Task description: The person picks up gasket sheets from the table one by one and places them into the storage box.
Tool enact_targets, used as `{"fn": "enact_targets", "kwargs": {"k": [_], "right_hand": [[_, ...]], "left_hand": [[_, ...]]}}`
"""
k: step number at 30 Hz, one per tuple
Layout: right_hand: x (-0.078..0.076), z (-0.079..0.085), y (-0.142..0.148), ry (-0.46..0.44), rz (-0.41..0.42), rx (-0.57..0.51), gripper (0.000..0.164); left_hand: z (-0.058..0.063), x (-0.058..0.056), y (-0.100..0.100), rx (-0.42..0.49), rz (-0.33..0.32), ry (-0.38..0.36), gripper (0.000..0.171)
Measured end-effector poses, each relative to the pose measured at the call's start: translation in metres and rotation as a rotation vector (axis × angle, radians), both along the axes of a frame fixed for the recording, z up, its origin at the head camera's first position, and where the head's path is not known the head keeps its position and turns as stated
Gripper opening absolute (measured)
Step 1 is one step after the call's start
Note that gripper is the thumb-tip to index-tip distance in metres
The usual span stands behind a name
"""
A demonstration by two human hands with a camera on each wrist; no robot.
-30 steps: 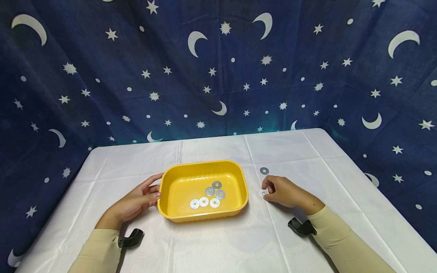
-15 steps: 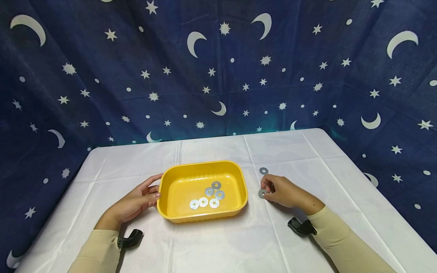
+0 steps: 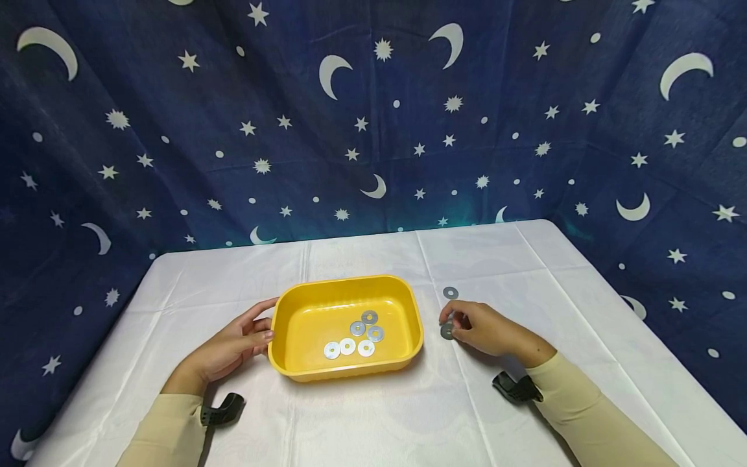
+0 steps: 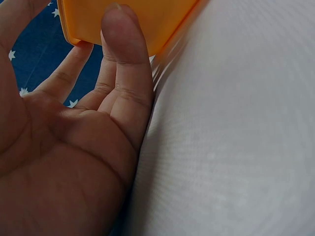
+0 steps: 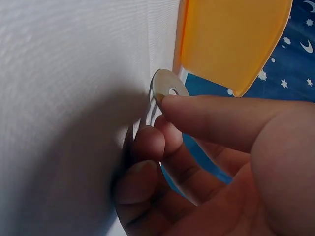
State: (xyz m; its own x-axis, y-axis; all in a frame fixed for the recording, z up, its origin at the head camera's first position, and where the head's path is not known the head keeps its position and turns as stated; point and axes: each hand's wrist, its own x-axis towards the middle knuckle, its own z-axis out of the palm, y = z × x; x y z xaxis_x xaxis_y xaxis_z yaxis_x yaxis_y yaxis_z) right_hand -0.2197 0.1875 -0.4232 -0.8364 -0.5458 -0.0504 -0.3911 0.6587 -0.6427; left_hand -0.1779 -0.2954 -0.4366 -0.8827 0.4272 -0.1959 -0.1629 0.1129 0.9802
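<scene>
A yellow plastic tray [image 3: 345, 373] stands on the white-covered table, with several flat metal washers [image 3: 366, 347] lying in its front and right part. My left hand [image 3: 230, 344] rests against the tray's left end from outside, fingers loosely bent and fingertips at the wall and rim; its palm [image 4: 69, 152] shows in the left wrist view. To the right of the tray, my right hand [image 3: 487, 329] pinches a grey washer [image 3: 447, 331] by its edge. In the right wrist view the thumb lies on this tilted washer [image 5: 167, 83], close to the cloth, with the other fingers curled below.
Another washer [image 3: 450, 293] lies on the cloth just beyond my right hand. A dark blue curtain [image 3: 373, 130] with moons and stars hangs behind the table [image 3: 362, 421]. Black straps [image 3: 516, 388] sit on both wrists.
The washer at my right fingertips has turned from bright to dark grey as it tilts. My right index finger has stretched slightly to the left. My left hand and the tray stay put.
</scene>
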Motion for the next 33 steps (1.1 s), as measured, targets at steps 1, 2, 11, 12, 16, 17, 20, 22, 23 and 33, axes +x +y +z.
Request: {"fn": "enact_targets", "kwargs": {"k": [1, 2, 11, 12, 16, 17, 20, 22, 23, 33], "right_hand": [[0.000, 0.000, 0.000, 0.003, 0.000, -0.001, 0.023], [0.000, 0.000, 0.000, 0.006, 0.001, 0.000, 0.023], [0.002, 0.001, -0.001, 0.023, -0.006, 0.015, 0.024], [0.002, 0.002, -0.002, 0.020, -0.014, 0.010, 0.023], [0.004, 0.010, -0.003, -0.001, -0.041, -0.022, 0.020], [0.004, 0.012, -0.004, -0.002, -0.048, -0.032, 0.019], [0.005, 0.017, -0.006, 0.013, -0.072, -0.063, 0.019], [0.005, 0.020, -0.008, 0.039, -0.087, -0.084, 0.018], [0.005, 0.023, -0.010, 0.051, -0.092, -0.095, 0.018], [0.006, 0.045, -0.022, 0.098, -0.126, -0.163, 0.019]], "left_hand": [[0.000, 0.000, 0.000, -0.003, 0.000, 0.001, 0.073], [0.000, 0.000, 0.000, -0.006, 0.001, 0.001, 0.073], [0.000, 0.000, 0.000, -0.011, 0.002, -0.004, 0.073], [-0.001, -0.001, 0.000, -0.009, 0.002, -0.004, 0.073], [-0.002, 0.000, 0.000, -0.011, 0.008, -0.003, 0.073], [-0.002, 0.000, 0.000, -0.011, 0.008, -0.002, 0.073], [-0.002, 0.000, 0.000, -0.007, 0.001, 0.001, 0.073], [-0.002, 0.000, -0.001, -0.001, -0.007, 0.003, 0.072], [-0.002, 0.000, -0.001, 0.003, -0.011, 0.005, 0.071], [0.000, 0.001, -0.001, 0.040, -0.034, 0.009, 0.070]]}}
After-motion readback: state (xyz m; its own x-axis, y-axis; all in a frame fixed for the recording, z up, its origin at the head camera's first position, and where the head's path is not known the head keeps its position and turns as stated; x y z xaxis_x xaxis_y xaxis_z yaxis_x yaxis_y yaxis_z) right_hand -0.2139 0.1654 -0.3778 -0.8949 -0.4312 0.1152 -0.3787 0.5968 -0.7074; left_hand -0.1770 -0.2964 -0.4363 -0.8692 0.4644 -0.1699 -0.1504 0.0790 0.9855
